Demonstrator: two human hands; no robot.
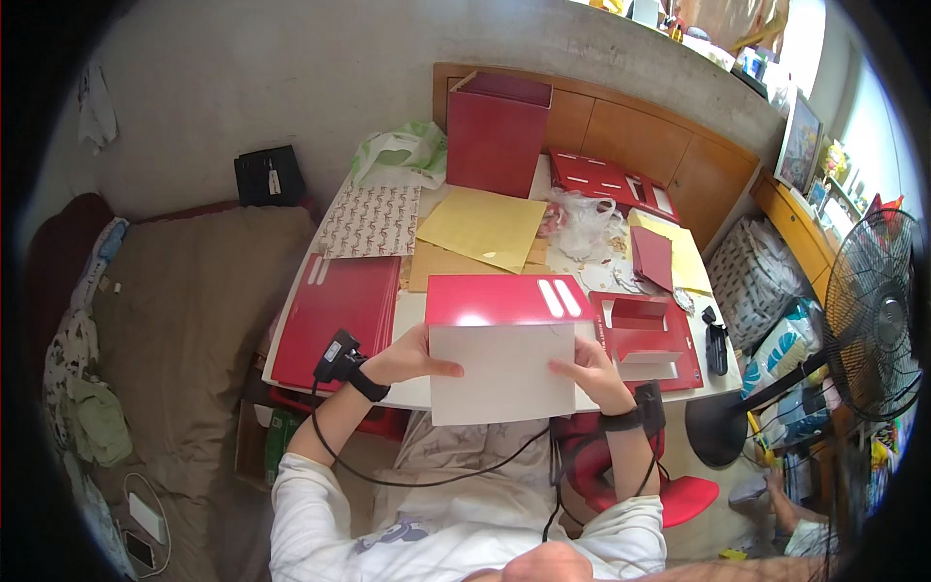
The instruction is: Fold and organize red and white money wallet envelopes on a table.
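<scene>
A red cardboard sheet (pixel 487 297) with two white slots is held up at the table's front edge, a white panel (pixel 502 378) hanging below its red part. My left hand (pixel 407 356) grips the white panel's left edge, thumb on the near face. On the opposite edge, my right hand (pixel 593 371) holds it the same way; the fingers behind the panel are mostly hidden. To the left lies a stack of red cardboard sheets (pixel 338 320). Close to my right hand is a red cardboard piece (pixel 647 338) with raised flaps.
A tall maroon box (pixel 498 138) stands at the back, near more red printed boards (pixel 611 182). Yellow paper (pixel 484 225), a patterned sheet (pixel 371 222) and a clear plastic bag (pixel 585 222) cover mid-table. A black fan (pixel 873 313) stands right. Another person's limb (pixel 782 502) shows lower right.
</scene>
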